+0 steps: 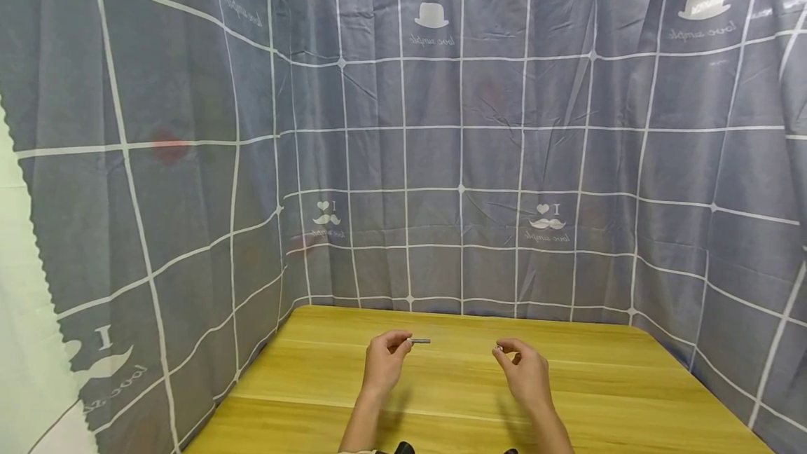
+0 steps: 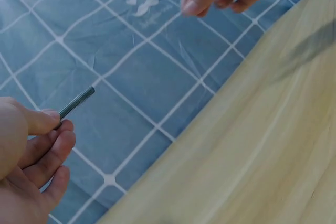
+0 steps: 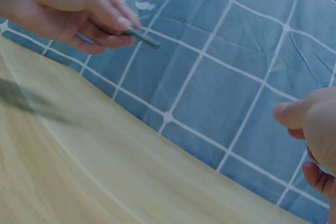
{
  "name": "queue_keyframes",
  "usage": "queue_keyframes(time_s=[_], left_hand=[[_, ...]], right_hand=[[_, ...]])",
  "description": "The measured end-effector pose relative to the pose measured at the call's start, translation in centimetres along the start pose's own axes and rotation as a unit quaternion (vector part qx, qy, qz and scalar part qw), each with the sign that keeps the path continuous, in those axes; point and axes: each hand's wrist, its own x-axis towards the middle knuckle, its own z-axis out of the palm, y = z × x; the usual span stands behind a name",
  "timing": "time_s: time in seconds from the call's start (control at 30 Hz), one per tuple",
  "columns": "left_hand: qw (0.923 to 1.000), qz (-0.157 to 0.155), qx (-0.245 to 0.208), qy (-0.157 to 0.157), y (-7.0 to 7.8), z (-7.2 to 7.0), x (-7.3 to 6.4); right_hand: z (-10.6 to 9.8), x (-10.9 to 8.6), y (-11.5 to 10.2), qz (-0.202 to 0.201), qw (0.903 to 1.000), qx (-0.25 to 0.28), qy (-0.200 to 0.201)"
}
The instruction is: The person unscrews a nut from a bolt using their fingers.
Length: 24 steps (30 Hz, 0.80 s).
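The desk [image 1: 605, 398] is bounded by a curtain [image 1: 460, 160] behind and at both sides; open space is left between the hands.

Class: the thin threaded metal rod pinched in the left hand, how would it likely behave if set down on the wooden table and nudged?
The threaded rod looks straight and metallic, so probably stiff. Being round and slender, it would likely roll on the smooth table. Its threads probably help the left hand grip.

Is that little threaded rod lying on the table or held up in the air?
Held up. The left hand pinches one end of the threaded rod; its free end sticks out sideways above the wooden table.
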Motion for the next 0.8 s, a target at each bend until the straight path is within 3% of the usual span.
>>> queue_keyframes(time_s=[0.33,0.57,0.8], left_hand=[[0.9962,-0.021,0.083,-0.019,-2.3,-0.4,-0.5],[0.9935,-0.041,0.102,-0.030,-3.3,-0.2,-0.9],[0.9898,-0.051,0.120,-0.057,-4.3,0.1,-1.3]], right_hand=[[0.0,-0.2,1.8,0.021,0.9982,-0.025,-0.050],[0.2,-0.6,3.1,0.055,0.9944,-0.051,-0.075],[0.8,-1.3,4.7,0.056,0.9903,-0.093,-0.087]])
